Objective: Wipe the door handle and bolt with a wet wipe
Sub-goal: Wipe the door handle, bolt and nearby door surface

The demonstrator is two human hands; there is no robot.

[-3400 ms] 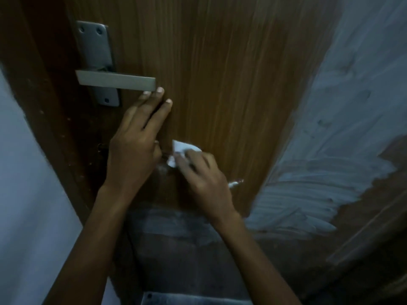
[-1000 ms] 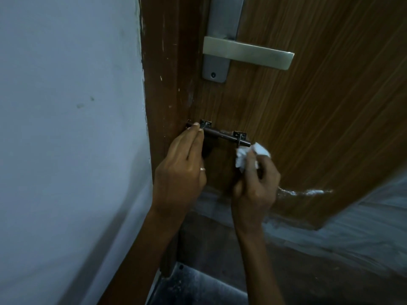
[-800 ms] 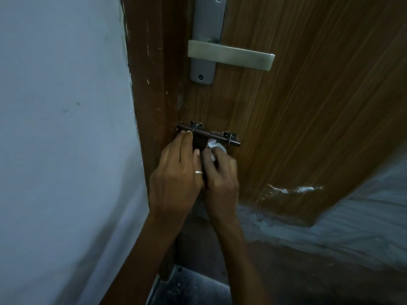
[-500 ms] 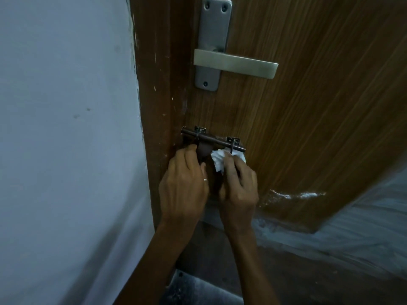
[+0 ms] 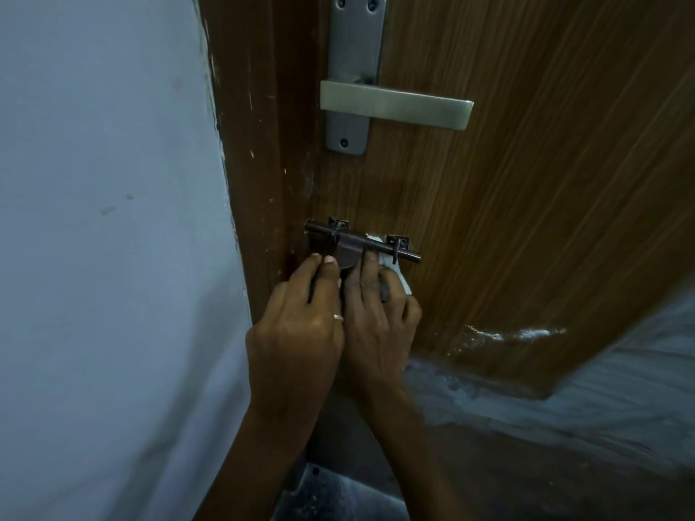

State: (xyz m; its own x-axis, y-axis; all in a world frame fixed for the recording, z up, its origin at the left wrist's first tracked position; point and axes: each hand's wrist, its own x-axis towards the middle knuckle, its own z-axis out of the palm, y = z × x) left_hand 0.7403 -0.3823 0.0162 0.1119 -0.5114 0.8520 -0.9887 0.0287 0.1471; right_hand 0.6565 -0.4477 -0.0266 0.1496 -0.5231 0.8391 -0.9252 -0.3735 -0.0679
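A brown wood-grain door [image 5: 526, 182] carries a grey backplate [image 5: 355, 43] with a flat lever handle [image 5: 395, 107] pointing right. Lower down, near the door's left edge, sits a dark sliding bolt [image 5: 361, 242] in two small brackets. My right hand [image 5: 376, 317] holds a white wet wipe [image 5: 404, 285] against the wood behind the bolt, while the fingertips of my left hand [image 5: 297, 329] rest just under the bolt's left end.

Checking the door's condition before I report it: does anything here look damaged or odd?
Yes. The door frame beside the bolt is scuffed, with pale chips and flecks along its edge. Low on the door, a shiny crinkled strip looks like loose film. The handle and bolt look intact.
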